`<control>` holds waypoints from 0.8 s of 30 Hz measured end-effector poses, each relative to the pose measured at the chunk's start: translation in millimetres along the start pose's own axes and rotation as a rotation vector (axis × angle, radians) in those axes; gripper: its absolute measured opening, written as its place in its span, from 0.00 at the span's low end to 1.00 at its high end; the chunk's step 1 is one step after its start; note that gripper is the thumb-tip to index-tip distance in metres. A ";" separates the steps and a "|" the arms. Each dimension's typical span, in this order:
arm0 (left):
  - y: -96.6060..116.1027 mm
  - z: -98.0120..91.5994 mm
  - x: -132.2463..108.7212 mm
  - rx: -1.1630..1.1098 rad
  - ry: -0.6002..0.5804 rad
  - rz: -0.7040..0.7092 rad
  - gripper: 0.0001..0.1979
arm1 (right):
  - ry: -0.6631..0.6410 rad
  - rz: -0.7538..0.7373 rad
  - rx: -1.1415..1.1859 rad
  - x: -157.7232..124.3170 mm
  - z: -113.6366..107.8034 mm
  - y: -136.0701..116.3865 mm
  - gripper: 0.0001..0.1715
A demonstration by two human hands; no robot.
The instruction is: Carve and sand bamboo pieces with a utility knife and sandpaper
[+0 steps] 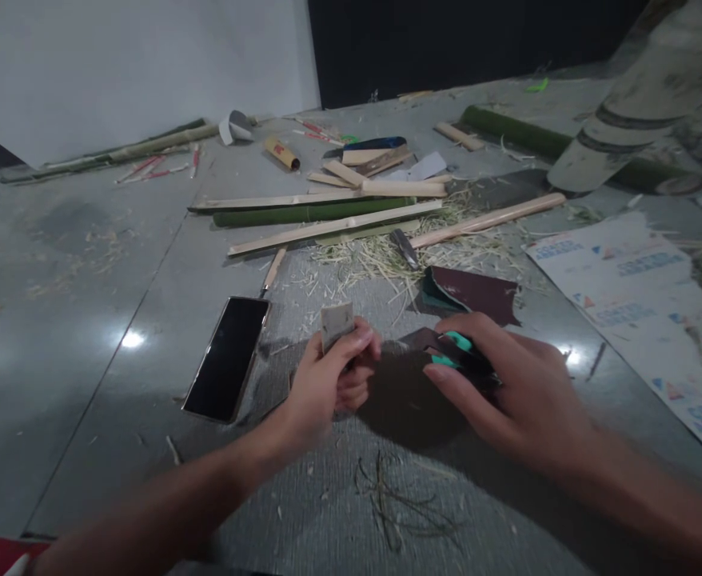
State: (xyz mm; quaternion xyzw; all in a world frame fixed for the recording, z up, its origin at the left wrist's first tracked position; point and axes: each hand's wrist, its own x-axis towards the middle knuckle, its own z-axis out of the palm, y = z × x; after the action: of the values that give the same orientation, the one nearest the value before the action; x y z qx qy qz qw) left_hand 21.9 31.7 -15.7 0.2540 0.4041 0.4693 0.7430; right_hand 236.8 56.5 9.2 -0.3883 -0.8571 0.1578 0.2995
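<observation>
Near the middle of the head view, my left hand [333,372] is closed around a small pale flat piece [337,320], whose top end sticks up above the thumb. To its right, my right hand [500,376] grips a dark tool with turquoise parts [459,342] between thumb and fingers; its dark end points toward my left hand. The two hands are apart. A folded dark red and green sheet [474,290] lies just beyond my right hand. Left of my left hand, a black phone [227,358] lies flat on the floor.
A hammer [488,222] lies among pale shavings [356,260]. Split bamboo strips [339,226] and a yellow tube [282,153] lie farther back. Printed paper [639,296] covers the right side, below a standing leg or post [632,120]. A wooden-handled tool [273,270] lies beyond the phone.
</observation>
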 end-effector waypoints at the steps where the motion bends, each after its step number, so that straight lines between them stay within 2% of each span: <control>1: 1.5 0.0 0.3 -0.006 -0.003 -0.008 0.17 | -0.002 -0.003 0.001 0.5 -0.1 -0.4 0.06; 6: 5.0 -0.2 -2.1 0.014 -0.005 -0.018 0.17 | -0.013 -0.010 -0.006 -0.3 -0.5 -0.9 0.06; 10: 1.0 -0.1 -6.6 0.078 -0.028 0.015 0.07 | 0.003 0.009 -0.055 -4.7 1.4 1.9 0.09; 15: -2.9 4.1 -10.4 0.216 -0.055 0.116 0.03 | 0.050 0.023 -0.081 -7.6 3.9 2.7 0.12; 19: -1.9 6.4 -16.1 0.349 -0.027 0.210 0.05 | 0.005 0.009 -0.068 -8.5 2.5 1.7 0.09; 24: 1.7 5.1 -21.8 0.604 -0.013 0.348 0.08 | -0.066 -0.096 -0.074 -3.8 0.7 -0.2 0.02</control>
State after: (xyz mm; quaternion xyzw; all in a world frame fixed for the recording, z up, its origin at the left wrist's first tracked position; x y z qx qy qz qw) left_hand 20.2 12.8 -3.8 0.5304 0.4707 0.4465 0.5457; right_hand 238.1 53.5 7.3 -0.3523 -0.8893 0.1242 0.2639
